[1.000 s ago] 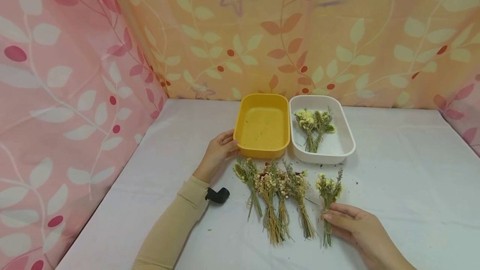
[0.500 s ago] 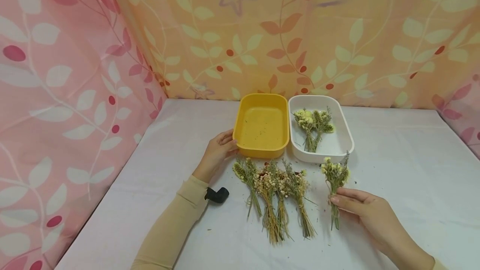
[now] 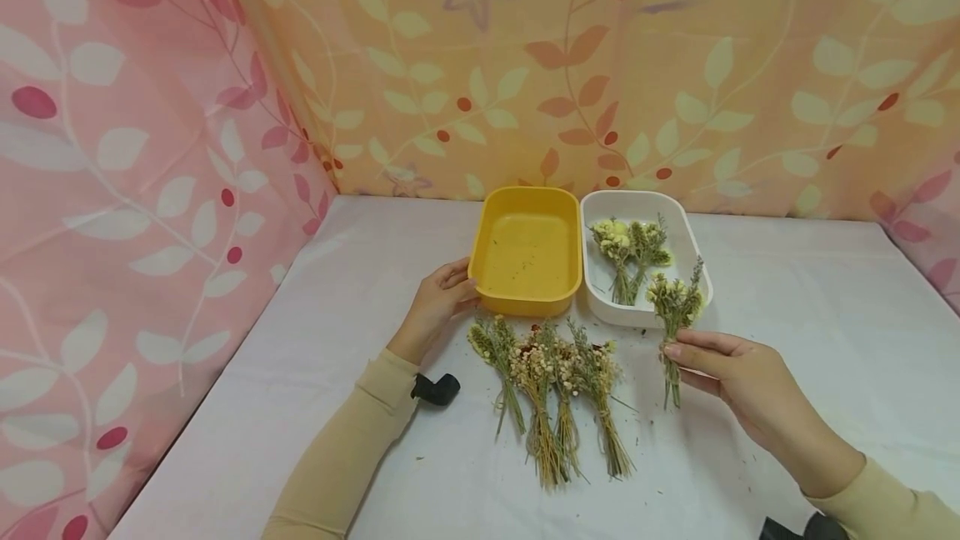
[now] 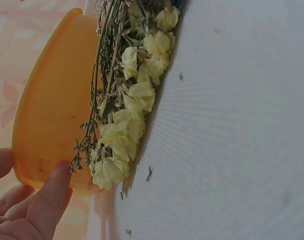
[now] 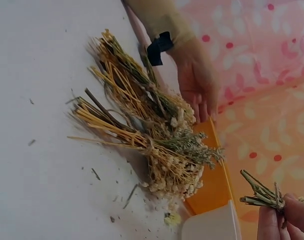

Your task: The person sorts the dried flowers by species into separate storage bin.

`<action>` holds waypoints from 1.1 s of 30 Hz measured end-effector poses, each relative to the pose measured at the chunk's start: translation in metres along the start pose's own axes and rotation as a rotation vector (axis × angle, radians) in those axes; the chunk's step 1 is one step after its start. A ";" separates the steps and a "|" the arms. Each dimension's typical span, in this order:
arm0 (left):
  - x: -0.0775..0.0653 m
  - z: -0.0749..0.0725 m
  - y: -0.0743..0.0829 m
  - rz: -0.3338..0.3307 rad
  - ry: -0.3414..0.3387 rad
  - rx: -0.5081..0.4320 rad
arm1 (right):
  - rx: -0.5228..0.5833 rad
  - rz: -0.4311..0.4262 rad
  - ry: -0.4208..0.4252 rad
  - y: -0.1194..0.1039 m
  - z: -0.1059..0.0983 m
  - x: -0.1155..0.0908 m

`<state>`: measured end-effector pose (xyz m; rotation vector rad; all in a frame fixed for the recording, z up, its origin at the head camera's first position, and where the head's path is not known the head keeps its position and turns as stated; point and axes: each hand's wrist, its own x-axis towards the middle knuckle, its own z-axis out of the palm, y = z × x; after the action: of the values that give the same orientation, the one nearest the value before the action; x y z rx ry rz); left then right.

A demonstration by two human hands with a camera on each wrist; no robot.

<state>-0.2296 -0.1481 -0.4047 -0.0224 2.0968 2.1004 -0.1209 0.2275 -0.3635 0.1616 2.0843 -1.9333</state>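
My right hand [image 3: 750, 382] pinches a small tied bunch of dried flowers [image 3: 675, 300] by its stems, thumb against fingers. The yellow-and-grey flower heads are raised in front of the white tray's [image 3: 701, 273] near right corner. In the right wrist view the bunch's cut stems [image 5: 262, 195] stick out past the fingertips. My left hand [image 3: 438, 307] touches the near left corner of the yellow tray [image 3: 525, 305] with nearly straight fingers. Two yellow-flowered bunches [image 3: 628, 250] lie inside the white tray.
Several dried bunches [image 3: 551, 382] lie in a row before the trays, stems toward me. Yellow flowers [image 4: 121, 130] of one bunch sit close to the left hand. Bits of leaf dot the white cloth [image 3: 360, 273]. A patterned curtain [image 3: 480, 65] hangs behind.
My right hand has lifted the bunch off the cloth and moved it forward, up to the white tray's near edge. The left hand stays at the yellow tray.
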 end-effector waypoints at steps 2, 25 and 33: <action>0.001 0.000 0.000 -0.003 0.003 -0.002 | 0.019 -0.019 -0.001 -0.005 -0.001 0.004; 0.001 0.000 -0.001 0.003 -0.004 0.000 | 0.010 -0.058 0.052 -0.044 -0.002 0.062; 0.000 0.000 -0.001 0.000 0.007 -0.005 | -0.033 -0.027 0.063 -0.052 -0.002 0.084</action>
<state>-0.2298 -0.1477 -0.4059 -0.0302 2.0958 2.1080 -0.2160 0.2146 -0.3378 0.1901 2.1683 -1.9317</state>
